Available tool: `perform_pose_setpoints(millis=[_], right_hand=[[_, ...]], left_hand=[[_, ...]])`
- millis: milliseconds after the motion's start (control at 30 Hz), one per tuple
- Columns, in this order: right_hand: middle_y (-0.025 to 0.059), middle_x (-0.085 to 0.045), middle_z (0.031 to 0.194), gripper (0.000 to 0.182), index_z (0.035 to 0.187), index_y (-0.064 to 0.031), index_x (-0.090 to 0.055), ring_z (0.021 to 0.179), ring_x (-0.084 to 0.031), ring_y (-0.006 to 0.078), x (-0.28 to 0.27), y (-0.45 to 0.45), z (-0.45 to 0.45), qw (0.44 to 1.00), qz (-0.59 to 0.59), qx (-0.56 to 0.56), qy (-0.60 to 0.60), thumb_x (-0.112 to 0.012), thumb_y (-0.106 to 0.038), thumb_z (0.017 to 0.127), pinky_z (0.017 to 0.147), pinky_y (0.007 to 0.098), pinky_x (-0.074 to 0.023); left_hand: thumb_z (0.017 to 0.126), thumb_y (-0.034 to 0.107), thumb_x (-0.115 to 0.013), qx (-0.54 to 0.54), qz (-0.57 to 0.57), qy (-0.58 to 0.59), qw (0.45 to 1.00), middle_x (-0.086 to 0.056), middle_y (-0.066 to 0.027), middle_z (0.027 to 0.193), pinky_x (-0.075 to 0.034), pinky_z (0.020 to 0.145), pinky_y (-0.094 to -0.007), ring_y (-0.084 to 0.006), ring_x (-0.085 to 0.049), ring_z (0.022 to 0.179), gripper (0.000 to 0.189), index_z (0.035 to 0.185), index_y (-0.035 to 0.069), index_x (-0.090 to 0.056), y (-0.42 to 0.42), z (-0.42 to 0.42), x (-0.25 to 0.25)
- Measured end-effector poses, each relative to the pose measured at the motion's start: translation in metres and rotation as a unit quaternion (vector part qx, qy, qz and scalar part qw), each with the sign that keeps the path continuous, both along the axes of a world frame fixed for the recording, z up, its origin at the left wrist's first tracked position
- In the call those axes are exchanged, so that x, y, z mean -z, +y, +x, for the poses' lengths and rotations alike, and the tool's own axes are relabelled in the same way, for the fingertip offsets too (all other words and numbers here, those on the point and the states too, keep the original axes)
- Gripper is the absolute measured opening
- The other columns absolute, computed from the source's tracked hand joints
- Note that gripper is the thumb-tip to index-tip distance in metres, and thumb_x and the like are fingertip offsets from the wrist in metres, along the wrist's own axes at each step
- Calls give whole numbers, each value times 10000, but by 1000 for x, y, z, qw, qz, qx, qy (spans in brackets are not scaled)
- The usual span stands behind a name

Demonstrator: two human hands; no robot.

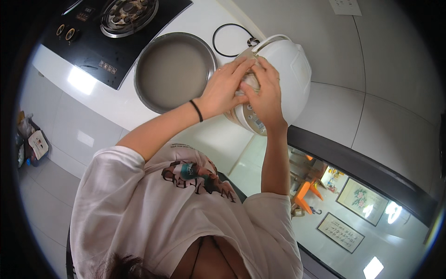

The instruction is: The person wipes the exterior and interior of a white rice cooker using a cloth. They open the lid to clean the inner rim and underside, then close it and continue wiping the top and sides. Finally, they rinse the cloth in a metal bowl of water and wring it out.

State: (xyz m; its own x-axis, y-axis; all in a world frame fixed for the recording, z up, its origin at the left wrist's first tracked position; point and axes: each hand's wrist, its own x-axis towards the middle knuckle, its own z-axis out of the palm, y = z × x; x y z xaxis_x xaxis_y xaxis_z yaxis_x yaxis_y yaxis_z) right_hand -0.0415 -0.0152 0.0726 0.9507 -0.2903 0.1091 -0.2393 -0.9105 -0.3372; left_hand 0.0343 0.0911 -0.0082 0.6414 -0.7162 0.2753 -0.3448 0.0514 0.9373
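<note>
My left hand [226,85], with a black band at the wrist, reaches across to the top of a white rice cooker [292,76]. Beside it, my right hand [265,91] bends over the same spot. Between them is a crumpled pale, greenish-edged item, seemingly a cloth [251,81], pressed near the lid's front; the fingers hide much of it. Below my right hand, part of the cooker's button panel [257,122] shows. To the left stands a round grey metal pot [176,71] with cloudy liquid, seemingly water, inside.
A black gas hob [94,45] with a burner [129,15] lies at the upper left. A thin black ring [214,41] rests on the white counter [195,17] behind the pot. A tiled wall [334,52] rises behind the cooker; a wall socket [345,7] is at the top.
</note>
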Motion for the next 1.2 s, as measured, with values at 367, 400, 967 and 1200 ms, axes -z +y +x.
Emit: perform_pose_setpoints(millis=[367, 400, 967, 1200], right_hand=[[123, -539, 946, 341, 1010, 5, -568, 931, -490, 284, 27, 0, -29, 952, 110, 284, -39, -680, -239, 800, 841, 385, -399], [114, -540, 928, 316, 984, 7, -564, 919, -496, 267, 29, -2, -31, 956, 104, 269, -45, -672, -233, 810, 831, 371, -406], [113, -504, 1066, 440, 1172, 9, -433, 999, -504, 188, -51, -14, -26, 887, 144, 127, -420, -597, 91, 772, 938, 312, -374], [106, -511, 1212, 467, 1203, -60, -514, 1087, -510, 246, -34, -15, -87, 985, 39, 139, -94, -628, -26, 751, 970, 387, -372]], left_hand=[[772, 303, -726, -11, 58, 272, 961, -622, -136, 1021, -494, 788, -325, -241, -630, 881, 621, 1260, 21, -465, -23, -2, 25], [757, 303, -741, 4, 96, 265, 959, -626, -135, 1023, -496, 777, -321, -237, -632, 868, 630, 1252, 18, -475, -24, 2, 25], [793, 55, -645, 187, -169, 63, 966, -632, -117, 926, -481, 764, -298, -157, -596, 868, 292, 1064, -1, -550, -45, 60, -96], [729, 68, -686, 173, 57, -188, 965, -603, -127, 981, -433, 862, -392, -340, -556, 943, 327, 1018, 25, -539, 1, 45, -70]])
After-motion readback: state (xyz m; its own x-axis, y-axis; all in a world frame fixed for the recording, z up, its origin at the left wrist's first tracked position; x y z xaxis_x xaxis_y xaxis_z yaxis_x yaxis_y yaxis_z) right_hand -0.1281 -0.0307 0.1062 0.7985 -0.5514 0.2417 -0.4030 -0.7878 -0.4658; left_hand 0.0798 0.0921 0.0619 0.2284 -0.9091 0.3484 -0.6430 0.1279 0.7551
